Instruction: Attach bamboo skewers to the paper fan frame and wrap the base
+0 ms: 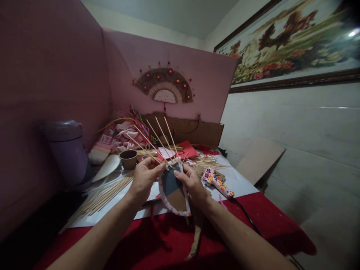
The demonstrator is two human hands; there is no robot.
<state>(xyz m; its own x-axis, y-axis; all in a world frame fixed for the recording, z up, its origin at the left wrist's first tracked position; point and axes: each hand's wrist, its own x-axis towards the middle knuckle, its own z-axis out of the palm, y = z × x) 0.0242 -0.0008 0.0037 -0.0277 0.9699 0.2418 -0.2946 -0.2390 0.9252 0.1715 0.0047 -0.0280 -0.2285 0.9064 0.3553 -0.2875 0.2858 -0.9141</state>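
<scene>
Between my two hands is a half-round cardboard piece, its edge wrapped in pale pink patterned cloth. Several thin wooden sticks fan out from its top side and point away from me. My left hand pinches the left end of that side, close to the base of the leftmost stick. On the other side, my right hand grips the right edge, its thumb lying on the cardboard face. Right of this hand lies a flower-patterned glue gun with a black cord.
Loose wooden sticks lie left on the white sheet over a red cloth. Behind them stand a brown cup, a purple lidded container and heaped pink fabric. A decorated fan hangs on the pink board.
</scene>
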